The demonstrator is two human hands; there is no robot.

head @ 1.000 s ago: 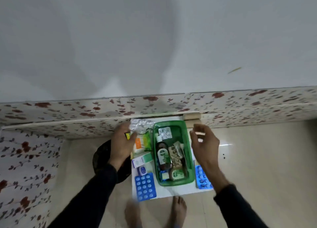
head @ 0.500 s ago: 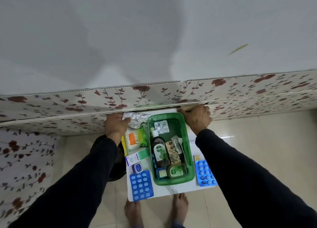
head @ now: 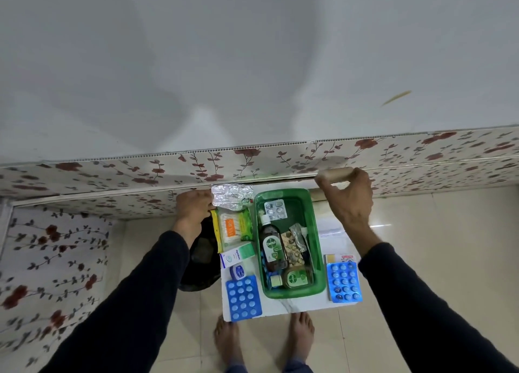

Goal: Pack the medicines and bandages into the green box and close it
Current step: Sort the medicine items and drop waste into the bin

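The green box (head: 316, 249) lies open on a small white table (head: 283, 306). Inside it are a Dettol bottle (head: 271, 246), a silver tablet strip (head: 275, 210), a small Dettol jar (head: 296, 278) and some loose packets. My right hand (head: 346, 204) is raised past the box's far right corner and pinches a beige bandage roll (head: 335, 173). My left hand (head: 193, 204) is curled against the left edge of a silver foil strip (head: 231, 197). Beside the box lie a cotton buds pack (head: 230, 228), a white-green carton (head: 237, 254), a small blue jar (head: 238, 271) and two blue blister packs (head: 243, 296) (head: 345, 281).
A floral-patterned wall panel (head: 112, 173) runs just behind the table's far edge. A black bag (head: 200, 257) sits on the floor against the table's left side. My bare feet (head: 227, 341) stand on the tiled floor at the near edge.
My right hand has closed on the bandage roll at the far right corner and raised it. My left hand has stayed at the foil strip's edge.
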